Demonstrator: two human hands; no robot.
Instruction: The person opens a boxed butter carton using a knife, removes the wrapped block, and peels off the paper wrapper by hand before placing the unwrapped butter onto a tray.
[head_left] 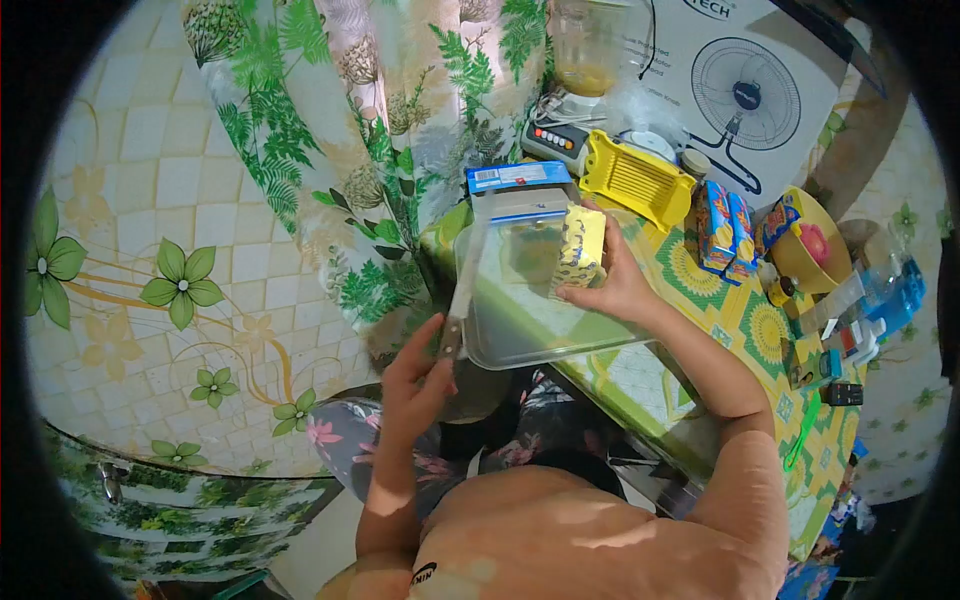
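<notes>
My left hand is closed around the handle of a knife, its long pale blade pointing away from me. The blade overlaps the left side of a clear plastic tub at the table edge. In my right hand is a yellow wrapped block with a dark printed pattern, standing upright over the tub. Fingers grip its right side, and the thumb lies near its base. Whether the block touches the tub floor I cannot tell. Just behind the tub is a blue and white box.
A yellow plastic basket and a device with buttons stand behind. Blue snack packs and a yellow bowl are to the right. A fan carton leans at the back. A floral curtain hangs on the left.
</notes>
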